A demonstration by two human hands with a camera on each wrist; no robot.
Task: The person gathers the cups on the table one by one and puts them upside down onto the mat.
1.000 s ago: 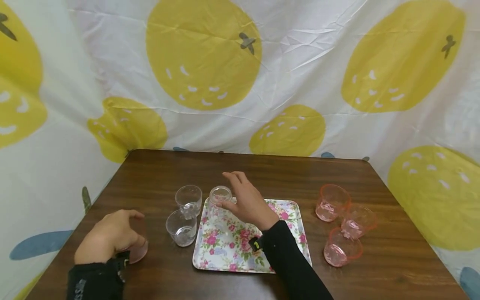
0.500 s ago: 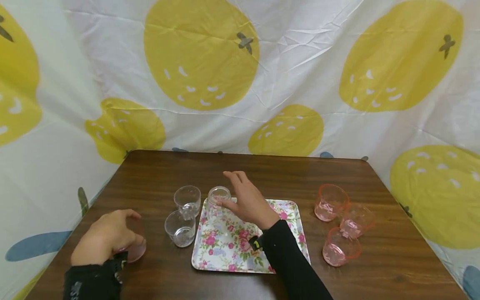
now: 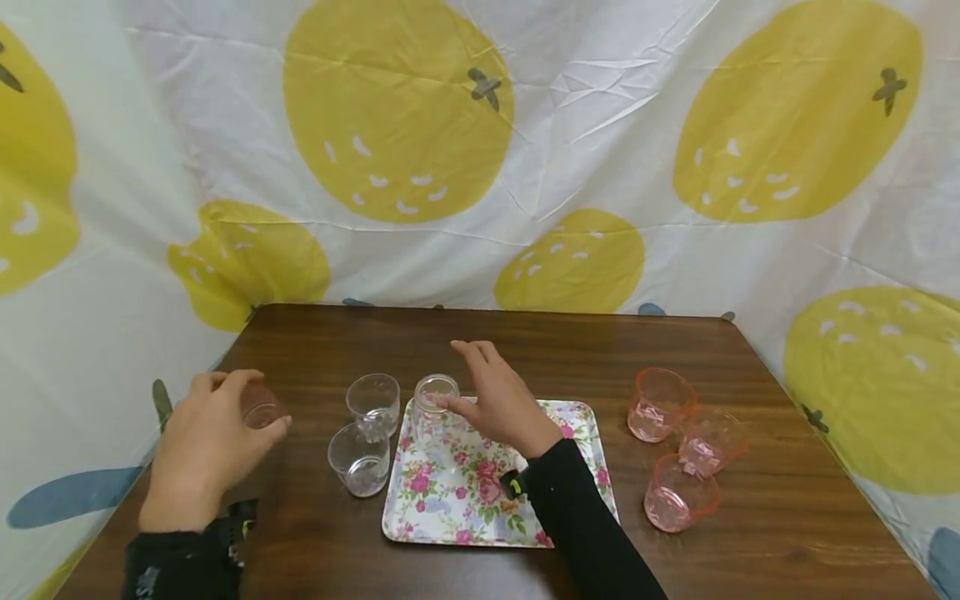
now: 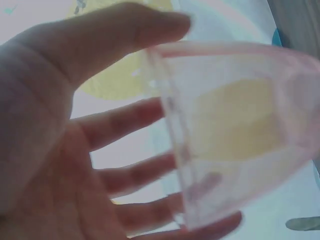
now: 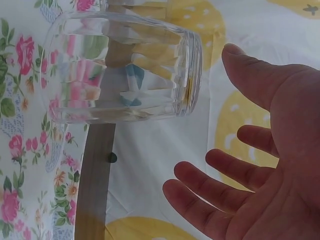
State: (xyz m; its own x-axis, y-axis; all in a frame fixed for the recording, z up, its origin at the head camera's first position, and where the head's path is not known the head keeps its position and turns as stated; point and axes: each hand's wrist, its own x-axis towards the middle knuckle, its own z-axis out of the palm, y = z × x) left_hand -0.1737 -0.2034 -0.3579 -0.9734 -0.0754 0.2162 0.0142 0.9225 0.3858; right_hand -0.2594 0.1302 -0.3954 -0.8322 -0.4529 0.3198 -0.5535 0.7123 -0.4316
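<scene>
My left hand (image 3: 198,454) grips a pink see-through cup (image 3: 260,406) above the table at the left. In the left wrist view the thumb lies along one side of this cup (image 4: 235,125) and the fingers reach round the other. On the far left corner of the flowered tray (image 3: 450,527) a clear glass (image 3: 435,393) stands upside down. My right hand (image 3: 508,408) hovers over the tray beside that glass, thumb and fingers spread. The right wrist view shows a gap between the fingers and the glass (image 5: 145,70).
Two clear glasses, one farther (image 3: 373,402) and one nearer (image 3: 360,460), stand upright left of the tray. Three pink cups with orange rims (image 3: 671,498) are grouped to its right. A lemon-print cloth (image 3: 555,158) hangs behind the wooden table (image 3: 525,346).
My left hand has lifted the pink cup off the table and moved it up and away from me. The right hand has barely moved beside the upside-down glass.
</scene>
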